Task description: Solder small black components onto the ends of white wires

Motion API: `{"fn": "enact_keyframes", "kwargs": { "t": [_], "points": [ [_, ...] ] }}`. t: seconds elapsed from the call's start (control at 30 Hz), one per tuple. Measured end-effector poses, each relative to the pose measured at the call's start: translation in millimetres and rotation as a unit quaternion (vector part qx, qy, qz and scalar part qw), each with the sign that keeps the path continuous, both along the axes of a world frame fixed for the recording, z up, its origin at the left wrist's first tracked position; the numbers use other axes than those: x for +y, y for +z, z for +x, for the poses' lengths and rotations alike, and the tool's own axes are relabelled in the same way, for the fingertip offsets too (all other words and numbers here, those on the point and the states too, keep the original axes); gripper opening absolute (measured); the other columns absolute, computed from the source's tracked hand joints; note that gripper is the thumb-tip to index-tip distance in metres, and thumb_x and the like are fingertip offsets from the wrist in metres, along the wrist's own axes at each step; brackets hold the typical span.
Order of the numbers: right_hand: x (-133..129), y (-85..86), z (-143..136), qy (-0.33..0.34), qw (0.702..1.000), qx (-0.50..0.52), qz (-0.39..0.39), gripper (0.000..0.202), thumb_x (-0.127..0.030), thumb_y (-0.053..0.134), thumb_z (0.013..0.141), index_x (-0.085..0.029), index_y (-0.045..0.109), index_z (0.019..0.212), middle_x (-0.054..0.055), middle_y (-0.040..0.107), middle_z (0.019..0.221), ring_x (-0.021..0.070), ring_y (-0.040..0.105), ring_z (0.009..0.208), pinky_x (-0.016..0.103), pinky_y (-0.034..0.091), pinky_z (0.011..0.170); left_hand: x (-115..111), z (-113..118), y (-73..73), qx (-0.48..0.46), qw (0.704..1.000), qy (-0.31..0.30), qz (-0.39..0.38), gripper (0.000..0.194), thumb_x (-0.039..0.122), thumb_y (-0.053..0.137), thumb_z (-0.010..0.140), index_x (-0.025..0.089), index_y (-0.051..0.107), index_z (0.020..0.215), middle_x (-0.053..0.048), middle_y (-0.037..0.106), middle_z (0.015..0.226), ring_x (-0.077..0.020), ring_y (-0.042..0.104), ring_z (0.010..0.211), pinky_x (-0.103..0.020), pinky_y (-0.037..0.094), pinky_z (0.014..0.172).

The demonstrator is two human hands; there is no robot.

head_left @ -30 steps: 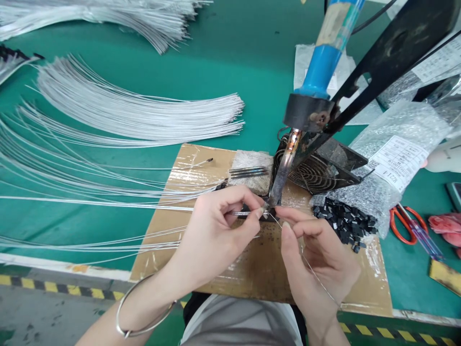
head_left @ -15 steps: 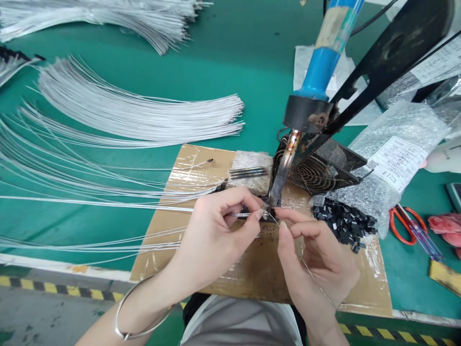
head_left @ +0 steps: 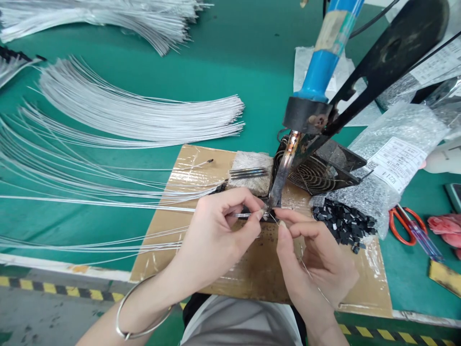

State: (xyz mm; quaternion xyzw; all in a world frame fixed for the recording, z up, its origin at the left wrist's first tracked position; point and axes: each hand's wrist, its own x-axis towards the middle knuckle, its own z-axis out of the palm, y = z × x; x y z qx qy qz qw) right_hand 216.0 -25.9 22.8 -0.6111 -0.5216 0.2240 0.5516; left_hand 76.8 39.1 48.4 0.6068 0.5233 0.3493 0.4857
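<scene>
My left hand pinches the end of a white wire just beneath the tip of a soldering iron. Between thumb and fingers of my right hand is a thin strand of solder wire, its end up at the iron's tip and its tail lying across the palm. The iron, with a blue handle, hangs tip-down in a black metal bracket. What exactly sits at the joint is mostly covered by my left fingertips. More white wires run leftward under my left wrist.
Under the hands lies a taped cardboard sheet. Black small housings are heaped at right beside a bubble-wrap bag, a black fan and orange-handled scissors. A bundle of white wires lies at back left.
Almost nothing differs. Both hands stay at the iron's tip, the right one shifted very slightly to the left.
</scene>
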Motion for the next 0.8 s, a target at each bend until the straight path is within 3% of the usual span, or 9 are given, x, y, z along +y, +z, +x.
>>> {"fn": "enact_keyframes", "kwargs": {
  "t": [0.33,0.8],
  "points": [
    [-1.6,-1.3,3.3,0.017,0.999,-0.044,0.008,0.016,-0.010,0.072,0.092,-0.023,0.063,0.088,0.000,0.082,0.109,0.0144,0.081,0.094,0.026,0.063,0.086,-2.6,-1.8,2.8,0.000,1.000,-0.002,0.004,0.014,0.018,0.062,0.084,0.018,0.070,0.072,-0.003,0.075,0.076,-0.0131,0.057,0.059,-0.026,0.034,0.049],
    [-0.9,-2.1,1.8,0.003,1.000,-0.023,0.007,0.015,-0.011,0.071,0.092,-0.023,0.064,0.086,0.001,0.083,0.106,0.0150,0.081,0.091,0.027,0.063,0.084,-1.7,-0.8,0.0,0.003,1.000,-0.003,-0.006,0.014,0.019,0.062,0.083,0.018,0.069,0.072,-0.003,0.074,0.075,-0.0148,0.060,0.063,-0.026,0.035,0.049]
  ]
}}
